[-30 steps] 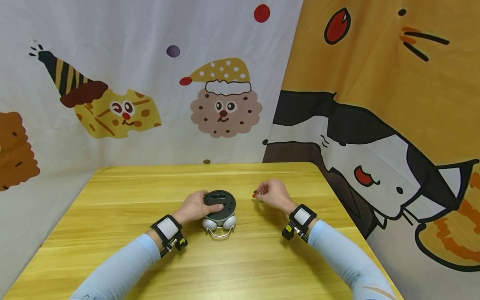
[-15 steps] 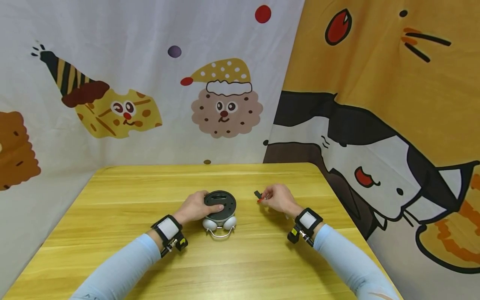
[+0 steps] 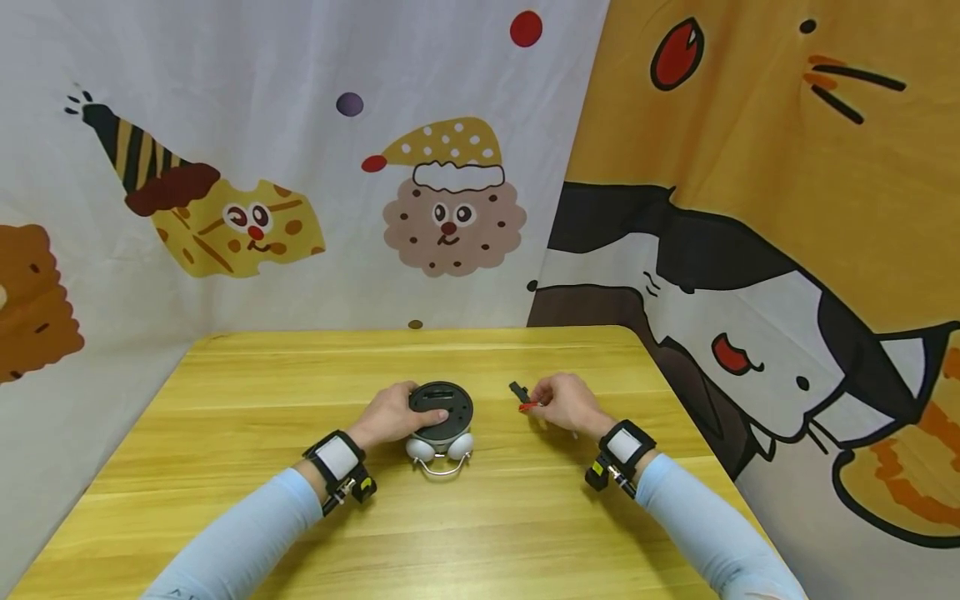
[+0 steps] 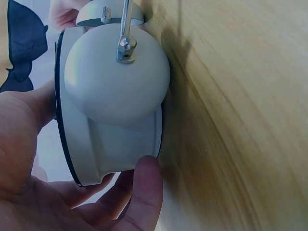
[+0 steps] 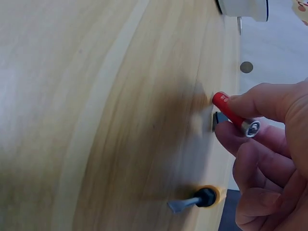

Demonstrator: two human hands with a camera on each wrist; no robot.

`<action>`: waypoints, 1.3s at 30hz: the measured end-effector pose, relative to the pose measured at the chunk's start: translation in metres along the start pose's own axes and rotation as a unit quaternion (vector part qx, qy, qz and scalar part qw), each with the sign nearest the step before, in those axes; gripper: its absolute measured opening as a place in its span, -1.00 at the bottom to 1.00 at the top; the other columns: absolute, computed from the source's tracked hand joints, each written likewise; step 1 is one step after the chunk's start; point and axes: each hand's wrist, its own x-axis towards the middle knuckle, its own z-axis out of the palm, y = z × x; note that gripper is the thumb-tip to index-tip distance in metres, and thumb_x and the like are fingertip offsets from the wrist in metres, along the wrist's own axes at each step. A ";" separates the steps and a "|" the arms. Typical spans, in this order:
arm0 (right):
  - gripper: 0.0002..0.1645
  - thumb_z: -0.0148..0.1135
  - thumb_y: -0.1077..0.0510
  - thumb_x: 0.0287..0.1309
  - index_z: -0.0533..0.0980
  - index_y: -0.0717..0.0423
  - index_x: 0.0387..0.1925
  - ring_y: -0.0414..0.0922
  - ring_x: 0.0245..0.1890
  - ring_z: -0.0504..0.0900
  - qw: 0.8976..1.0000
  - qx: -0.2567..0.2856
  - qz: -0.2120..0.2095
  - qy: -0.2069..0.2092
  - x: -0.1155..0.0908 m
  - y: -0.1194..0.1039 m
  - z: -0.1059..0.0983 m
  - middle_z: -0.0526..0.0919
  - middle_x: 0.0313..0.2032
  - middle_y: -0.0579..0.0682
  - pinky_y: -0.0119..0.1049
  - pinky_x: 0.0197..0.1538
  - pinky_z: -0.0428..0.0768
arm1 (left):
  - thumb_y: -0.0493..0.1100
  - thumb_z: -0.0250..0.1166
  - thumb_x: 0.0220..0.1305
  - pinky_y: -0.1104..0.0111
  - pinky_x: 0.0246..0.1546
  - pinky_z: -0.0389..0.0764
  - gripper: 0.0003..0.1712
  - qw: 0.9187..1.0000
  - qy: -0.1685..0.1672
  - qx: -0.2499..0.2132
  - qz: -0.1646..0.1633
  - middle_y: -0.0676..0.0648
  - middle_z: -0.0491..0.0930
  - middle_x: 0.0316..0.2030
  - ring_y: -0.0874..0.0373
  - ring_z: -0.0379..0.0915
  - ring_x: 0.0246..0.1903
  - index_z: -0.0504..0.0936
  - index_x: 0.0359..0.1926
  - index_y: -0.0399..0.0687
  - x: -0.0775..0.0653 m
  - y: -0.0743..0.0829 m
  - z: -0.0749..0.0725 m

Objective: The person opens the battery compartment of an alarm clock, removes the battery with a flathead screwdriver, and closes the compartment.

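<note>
A white twin-bell alarm clock (image 3: 442, 425) lies on its face, its black back up and its bells toward me. My left hand (image 3: 393, 412) grips its left side, thumb across the back, fingers around the casing in the left wrist view. To the right of the clock, my right hand (image 3: 566, 402) pinches a red battery (image 5: 230, 109) between thumb and fingers, its metal end showing in the right wrist view. Just beyond the battery, a small black plastic cover (image 3: 518, 391) lies on the table. An open slot (image 3: 438, 394) shows in the clock's back.
A small tool with a black and orange handle (image 5: 208, 196) and a grey blade lies on the wooden table (image 3: 450, 542) below my right hand in the right wrist view. Printed cloth (image 3: 262, 83) hangs behind the table and along its right side.
My right hand has moved slightly right and toward me with the red battery, and more of the black cover now shows. My left hand stays on the clock.
</note>
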 end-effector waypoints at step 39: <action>-0.86 0.71 0.07 0.20 0.81 -0.13 -0.33 -0.28 -0.37 0.58 0.995 -0.092 -0.033 -0.038 -0.001 0.006 -0.002 0.82 -0.39 -0.26 -0.32 -0.24 0.53 | 0.31 0.59 0.35 -0.08 0.30 0.70 0.04 1.000 -0.001 -0.004 0.006 -0.38 0.72 0.31 -0.18 0.70 0.26 0.52 0.51 -0.38 0.002 -0.004 0.001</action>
